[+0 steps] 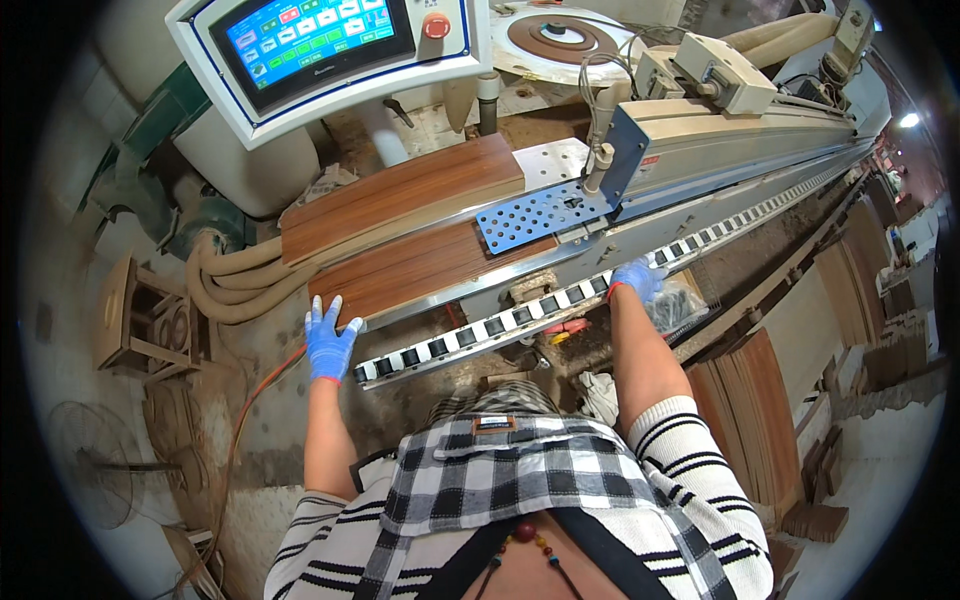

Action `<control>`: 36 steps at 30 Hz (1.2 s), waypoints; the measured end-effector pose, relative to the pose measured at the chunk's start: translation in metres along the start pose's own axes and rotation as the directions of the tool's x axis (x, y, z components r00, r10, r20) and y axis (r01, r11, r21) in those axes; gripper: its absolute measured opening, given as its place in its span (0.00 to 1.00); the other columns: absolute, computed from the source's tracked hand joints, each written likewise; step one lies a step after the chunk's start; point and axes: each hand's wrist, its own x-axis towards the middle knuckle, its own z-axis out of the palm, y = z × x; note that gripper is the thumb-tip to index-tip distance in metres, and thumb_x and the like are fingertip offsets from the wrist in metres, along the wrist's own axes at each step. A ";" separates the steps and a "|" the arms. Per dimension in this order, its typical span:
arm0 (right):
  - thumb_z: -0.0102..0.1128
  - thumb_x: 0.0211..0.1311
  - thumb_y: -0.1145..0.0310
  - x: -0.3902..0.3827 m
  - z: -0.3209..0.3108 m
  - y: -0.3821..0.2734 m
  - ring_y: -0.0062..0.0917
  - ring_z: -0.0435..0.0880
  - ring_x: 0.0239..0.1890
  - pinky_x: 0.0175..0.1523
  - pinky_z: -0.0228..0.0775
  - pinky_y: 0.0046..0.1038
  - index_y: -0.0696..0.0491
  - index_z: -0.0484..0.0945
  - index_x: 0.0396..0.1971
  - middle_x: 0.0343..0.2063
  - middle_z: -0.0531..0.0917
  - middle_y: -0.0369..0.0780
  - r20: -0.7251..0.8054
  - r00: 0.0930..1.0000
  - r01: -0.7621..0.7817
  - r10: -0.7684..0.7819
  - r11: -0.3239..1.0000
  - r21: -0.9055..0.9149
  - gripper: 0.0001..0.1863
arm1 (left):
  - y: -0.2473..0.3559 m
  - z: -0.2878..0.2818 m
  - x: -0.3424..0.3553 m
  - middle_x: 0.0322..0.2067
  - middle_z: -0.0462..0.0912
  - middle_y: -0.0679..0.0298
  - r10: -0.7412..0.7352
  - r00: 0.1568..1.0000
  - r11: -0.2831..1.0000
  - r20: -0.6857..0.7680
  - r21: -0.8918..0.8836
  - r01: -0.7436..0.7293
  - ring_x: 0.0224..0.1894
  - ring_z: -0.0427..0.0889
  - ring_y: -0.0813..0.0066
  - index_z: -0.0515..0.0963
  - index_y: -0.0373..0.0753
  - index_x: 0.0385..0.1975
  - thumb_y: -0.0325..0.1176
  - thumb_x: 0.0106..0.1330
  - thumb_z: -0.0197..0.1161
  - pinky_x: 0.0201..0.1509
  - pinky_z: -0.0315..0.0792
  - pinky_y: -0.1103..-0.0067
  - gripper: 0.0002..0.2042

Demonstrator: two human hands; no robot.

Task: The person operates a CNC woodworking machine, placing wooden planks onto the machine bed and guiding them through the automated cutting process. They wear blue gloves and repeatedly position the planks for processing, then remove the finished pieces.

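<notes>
At the left end of a brown wood-grain board (pixel 390 272), my blue-gloved left hand (pixel 329 340) has its fingers spread, tips touching the board. My gloved right hand (pixel 637 279) is closed on the black-and-white roller rail (pixel 492 326), which runs along the machine's front. A second brown board (pixel 400 195) lies behind the first. A blue perforated plate (pixel 505 223) sits over the front board's right part, beside the machine's long beam (pixel 740 150).
A control panel (pixel 312 52) is above the boards. Hoses (pixel 230 287) and a wooden stand (pixel 145 320) are at left, with an orange cable (pixel 262 390) on the floor. Stacks of boards (pixel 745 410) stand at right. A round disc table (pixel 555 42) is at the back.
</notes>
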 end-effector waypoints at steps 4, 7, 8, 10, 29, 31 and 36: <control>0.43 0.65 0.48 -0.005 -0.005 -0.004 0.46 0.69 0.57 0.58 0.65 0.44 0.52 0.59 0.62 0.58 0.67 0.49 0.028 1.000 -0.006 0.007 1.000 -0.020 0.32 | 0.005 -0.005 -0.001 0.67 0.54 0.52 -0.013 1.000 1.000 0.011 0.001 0.013 0.67 0.54 0.46 0.70 0.46 0.59 0.46 0.56 0.67 0.69 0.52 0.64 0.30; 0.43 0.66 0.50 -0.010 -0.010 -0.009 0.44 0.69 0.56 0.57 0.66 0.43 0.51 0.57 0.64 0.57 0.67 0.47 0.042 0.999 -0.026 0.027 0.999 -0.026 0.31 | 0.009 -0.008 -0.001 0.67 0.54 0.52 -0.023 1.000 1.000 0.020 -0.005 0.023 0.67 0.54 0.46 0.70 0.46 0.59 0.46 0.56 0.67 0.70 0.51 0.64 0.30; 0.43 0.66 0.50 -0.010 -0.011 -0.009 0.43 0.70 0.56 0.57 0.66 0.43 0.51 0.56 0.64 0.57 0.67 0.47 0.040 0.999 -0.027 0.028 0.999 -0.022 0.31 | 0.010 -0.008 -0.001 0.67 0.54 0.51 -0.027 0.999 1.000 0.024 -0.007 0.027 0.67 0.54 0.47 0.71 0.46 0.59 0.46 0.56 0.67 0.70 0.51 0.64 0.30; 0.44 0.65 0.50 -0.011 -0.012 -0.008 0.44 0.69 0.57 0.57 0.65 0.43 0.51 0.57 0.64 0.58 0.66 0.48 0.033 0.999 -0.023 0.022 1.000 0.009 0.31 | 0.007 -0.007 0.000 0.67 0.54 0.51 -0.018 1.000 1.000 0.021 0.000 0.018 0.67 0.54 0.47 0.70 0.45 0.59 0.46 0.56 0.67 0.70 0.51 0.64 0.30; 0.45 0.64 0.51 -0.008 -0.007 -0.005 0.46 0.69 0.58 0.59 0.63 0.44 0.52 0.56 0.65 0.60 0.65 0.50 0.004 1.000 -0.004 0.003 0.999 0.035 0.33 | 0.023 -0.007 0.005 0.67 0.54 0.53 -0.042 0.996 0.998 0.080 0.039 0.039 0.67 0.55 0.45 0.69 0.48 0.60 0.48 0.56 0.66 0.70 0.52 0.64 0.31; 0.45 0.65 0.51 -0.005 -0.003 -0.002 0.46 0.68 0.58 0.59 0.63 0.45 0.52 0.56 0.65 0.60 0.65 0.50 -0.003 1.000 0.003 -0.003 1.000 0.017 0.33 | 0.028 -0.002 0.006 0.67 0.55 0.53 -0.041 0.996 0.999 0.084 0.039 0.038 0.67 0.55 0.44 0.69 0.49 0.60 0.48 0.56 0.66 0.69 0.53 0.64 0.31; 0.43 0.66 0.47 -0.007 -0.006 -0.006 0.43 0.67 0.58 0.59 0.64 0.41 0.52 0.54 0.65 0.60 0.64 0.46 0.047 0.998 -0.028 0.029 0.999 -0.035 0.34 | 0.047 0.006 0.010 0.68 0.55 0.54 -0.024 0.993 0.996 0.116 0.086 0.014 0.67 0.55 0.42 0.69 0.51 0.60 0.51 0.56 0.65 0.69 0.52 0.62 0.31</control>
